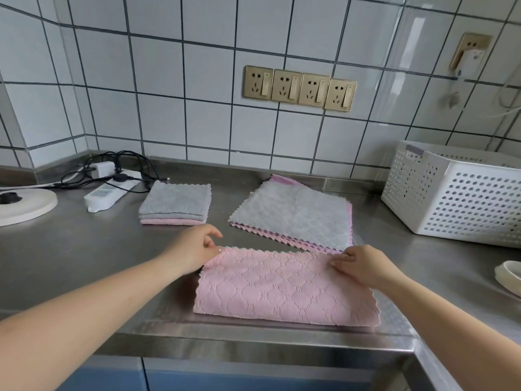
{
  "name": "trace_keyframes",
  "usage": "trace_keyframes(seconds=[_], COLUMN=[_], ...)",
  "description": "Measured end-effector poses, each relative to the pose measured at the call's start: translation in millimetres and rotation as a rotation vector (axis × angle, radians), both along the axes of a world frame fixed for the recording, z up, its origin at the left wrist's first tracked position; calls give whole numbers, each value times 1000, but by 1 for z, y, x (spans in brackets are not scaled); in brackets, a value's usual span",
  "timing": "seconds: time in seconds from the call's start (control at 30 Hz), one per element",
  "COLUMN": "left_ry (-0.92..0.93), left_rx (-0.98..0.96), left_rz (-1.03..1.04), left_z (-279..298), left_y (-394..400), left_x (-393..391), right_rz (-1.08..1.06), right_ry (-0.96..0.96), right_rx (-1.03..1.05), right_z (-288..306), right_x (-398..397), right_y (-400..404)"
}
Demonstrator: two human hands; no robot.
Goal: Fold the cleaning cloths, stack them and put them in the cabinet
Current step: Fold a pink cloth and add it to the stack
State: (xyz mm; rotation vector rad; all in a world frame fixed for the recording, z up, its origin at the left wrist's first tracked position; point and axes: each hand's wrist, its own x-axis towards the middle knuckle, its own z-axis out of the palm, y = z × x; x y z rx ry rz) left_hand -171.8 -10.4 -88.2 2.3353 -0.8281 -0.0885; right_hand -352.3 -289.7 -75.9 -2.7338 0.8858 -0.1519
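Note:
A pink cleaning cloth, folded in half, lies on the steel counter near its front edge. My left hand pinches the cloth's far left corner. My right hand grips its far right corner. Behind it to the right lies a flat pile of unfolded cloths, grey on top and pink beneath. To the left sits a small stack of folded cloths, grey ones over a pink one. The blue cabinet fronts show below the counter edge.
A white perforated basket stands at the right. A white power strip with black cables lies at the back left, beside a round white base. A white dish rim shows at the right edge. Wall sockets sit above.

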Motion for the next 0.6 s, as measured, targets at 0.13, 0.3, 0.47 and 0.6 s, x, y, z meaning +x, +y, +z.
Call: trace_keyframes(seconds=[0.13, 0.3, 0.47, 0.6], left_ry=[-90, -121, -126, -275], left_rx=[49, 66, 97, 140], left_rz=[27, 41, 54, 85], left_z=[-4, -6, -8, 4], left_y=[-5, -9, -12, -12], left_x=[5, 10, 13, 4], right_rz=[-19, -37, -55, -27], right_ry=[-38, -61, -53, 24], right_rx=[16, 34, 67, -133], right_z=[-1, -3, -3, 9], right_x=[2, 4, 6, 5], right_y=[-3, -3, -2, 4])
